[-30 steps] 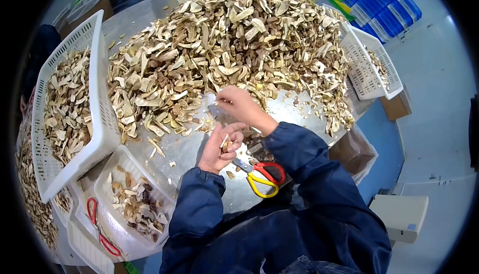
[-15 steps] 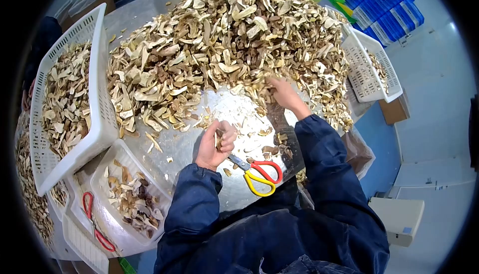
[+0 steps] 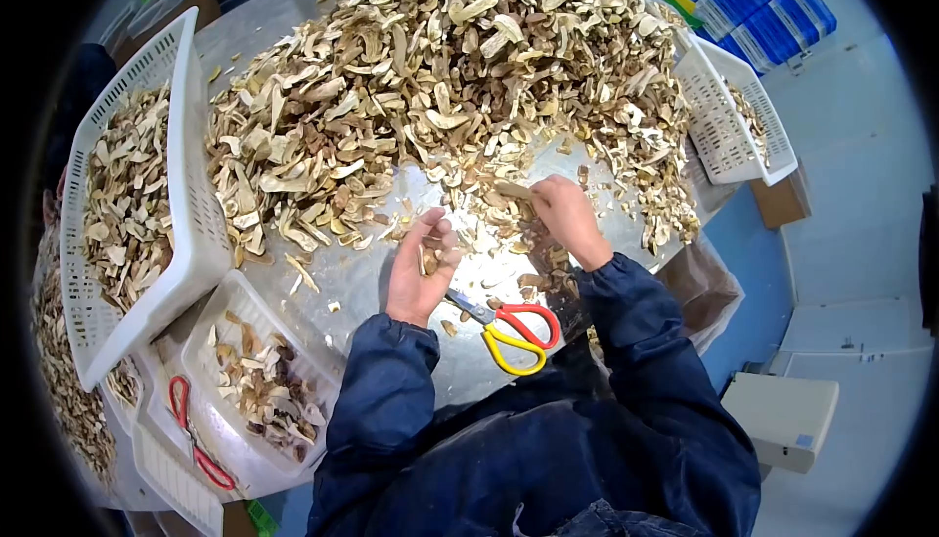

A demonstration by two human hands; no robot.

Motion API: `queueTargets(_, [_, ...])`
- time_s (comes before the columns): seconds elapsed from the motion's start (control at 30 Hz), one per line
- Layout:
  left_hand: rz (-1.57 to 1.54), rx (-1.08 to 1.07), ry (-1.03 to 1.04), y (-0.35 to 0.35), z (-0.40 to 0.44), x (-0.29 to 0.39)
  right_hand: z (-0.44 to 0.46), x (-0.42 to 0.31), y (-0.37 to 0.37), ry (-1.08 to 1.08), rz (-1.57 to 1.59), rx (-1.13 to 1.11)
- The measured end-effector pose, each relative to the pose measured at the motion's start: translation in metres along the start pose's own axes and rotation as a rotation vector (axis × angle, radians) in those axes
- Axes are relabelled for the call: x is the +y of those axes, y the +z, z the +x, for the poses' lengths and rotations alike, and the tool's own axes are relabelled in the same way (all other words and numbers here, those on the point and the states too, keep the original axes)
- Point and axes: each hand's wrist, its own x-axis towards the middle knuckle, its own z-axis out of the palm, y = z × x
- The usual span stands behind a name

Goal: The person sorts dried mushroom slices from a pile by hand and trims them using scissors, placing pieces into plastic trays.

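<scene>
A large heap of dried mushroom slices (image 3: 440,87) covers the far part of the metal table. My right hand (image 3: 569,222) pinches one pale mushroom slice (image 3: 513,190) at the near edge of the heap. To its left, my left hand (image 3: 421,268) is turned palm up, its fingers curled around a brownish mushroom slice that is partly hidden. Just below the hands lie scissors (image 3: 504,327) with one red and one yellow handle, their blades pointing towards my left wrist. Loose slices and crumbs are scattered between both hands.
A tall white basket (image 3: 186,195) of slices stands at left, above a shallow white tray (image 3: 333,380) holding darker pieces. Red-handled scissors (image 3: 201,439) lie beside that tray. Another white basket (image 3: 729,131) sits at right, near blue crates (image 3: 753,19).
My right hand has come nearer, drawing slices out from the heap, and now pinches one. Bare metal shows where slices lay. My left hand's fingers have loosened slightly.
</scene>
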Motion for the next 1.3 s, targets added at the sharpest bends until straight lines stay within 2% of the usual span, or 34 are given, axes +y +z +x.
queueTargets(0.03, [0.049, -0.054, -0.008, -0.002, 0.001, 0.001, 0.000, 0.002, 0.001, -0.035, 0.045, 0.096])
queueTargets(0.13, [0.251, -0.074, 0.042, 0.009, -0.005, -0.001, -0.003, -0.012, -0.014, 0.395, 0.861, -0.252])
queueTargets(0.17, [0.267, -0.102, 0.063, 0.009, -0.005, -0.003, -0.006, -0.024, -0.025, 0.389, 1.034, -0.357])
queueTargets(0.2, [0.313, -0.112, 0.055, 0.012, -0.004, -0.003, -0.011, -0.032, -0.021, 0.414, 1.202, -0.369])
queueTargets(0.33, [0.391, -0.162, 0.033, 0.017, -0.006, -0.008, -0.027, -0.066, -0.009, 0.423, 1.288, -0.587])
queueTargets(0.4, [0.471, -0.140, 0.027, 0.014, -0.009, -0.008, -0.034, -0.079, -0.002, 0.416, 1.378, -0.547])
queueTargets(0.5, [0.568, -0.057, 0.099, 0.008, -0.009, -0.005, -0.037, -0.094, -0.009, 0.340, 1.190, -0.552])
queueTargets(0.6, [0.692, -0.038, 0.028, 0.009, -0.011, 0.000, -0.033, -0.091, -0.012, 0.105, 0.905, -0.245])
queueTargets(0.63, [0.760, -0.052, 0.010, 0.011, -0.012, 0.001, -0.029, -0.088, -0.018, 0.124, 0.875, -0.210])
queueTargets(0.67, [0.858, -0.079, -0.029, 0.014, -0.012, 0.000, -0.028, -0.090, -0.021, 0.141, 1.011, -0.209])
queueTargets(0.73, [1.059, -0.134, -0.106, 0.019, -0.014, 0.000, -0.025, -0.084, -0.024, 0.042, 0.792, -0.289])
queueTargets(0.83, [1.155, -0.245, -0.049, 0.015, -0.011, -0.005, -0.021, -0.088, -0.033, -0.131, 0.542, -0.357])
queueTargets(0.93, [1.202, -0.281, -0.045, 0.014, -0.011, -0.006, -0.023, -0.083, -0.032, -0.081, 0.618, -0.450])
queueTargets(1.1, [1.270, -0.315, -0.106, 0.019, -0.014, -0.002, -0.034, -0.073, -0.021, 0.278, 1.023, -0.604])
queueTargets(1.2, [1.252, -0.316, -0.071, 0.014, -0.011, -0.001, -0.037, -0.053, -0.014, 0.376, 1.208, -0.604])
queueTargets(1.23, [0.969, -0.308, -0.101, 0.003, -0.009, 0.000, -0.037, -0.047, -0.015, 0.390, 1.266, -0.593])
queueTargets(1.3, [0.402, -0.291, -0.153, -0.012, -0.003, 0.005, -0.035, -0.042, -0.025, 0.328, 0.963, -0.639])
